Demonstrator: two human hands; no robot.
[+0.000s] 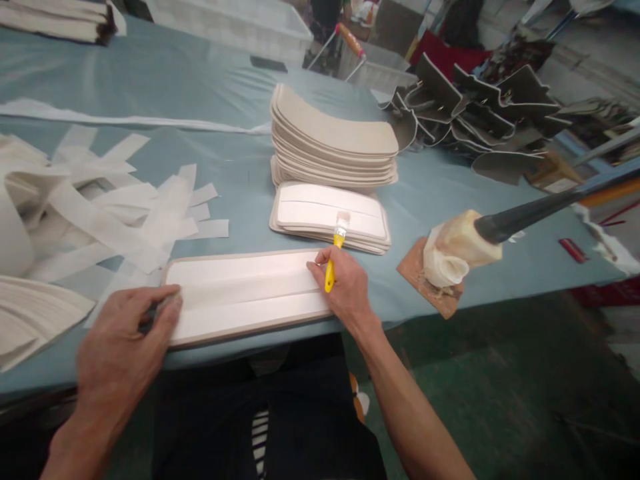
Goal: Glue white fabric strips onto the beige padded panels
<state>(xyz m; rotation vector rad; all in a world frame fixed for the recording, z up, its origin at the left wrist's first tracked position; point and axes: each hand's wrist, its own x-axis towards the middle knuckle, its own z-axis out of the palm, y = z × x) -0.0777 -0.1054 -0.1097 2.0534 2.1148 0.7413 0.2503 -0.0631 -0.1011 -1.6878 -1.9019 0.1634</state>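
At the tabletop's (210, 93) near edge lies the white panel (245, 297); the left hand (123, 340) presses its left end, fingers flat, gripping nothing; the right hand (345, 287), clamped round the yellow brush (335, 253), pins the right end. Uneven pressure could skew or crease the panel's covering; the bristles, close over the low stack (300, 213), might smear it.

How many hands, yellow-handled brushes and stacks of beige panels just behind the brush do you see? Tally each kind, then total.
Hands: 2 (left hand, right hand)
Yellow-handled brush: 1
Beige panel stacks: 2 (tall stack, low stack)
Total: 5
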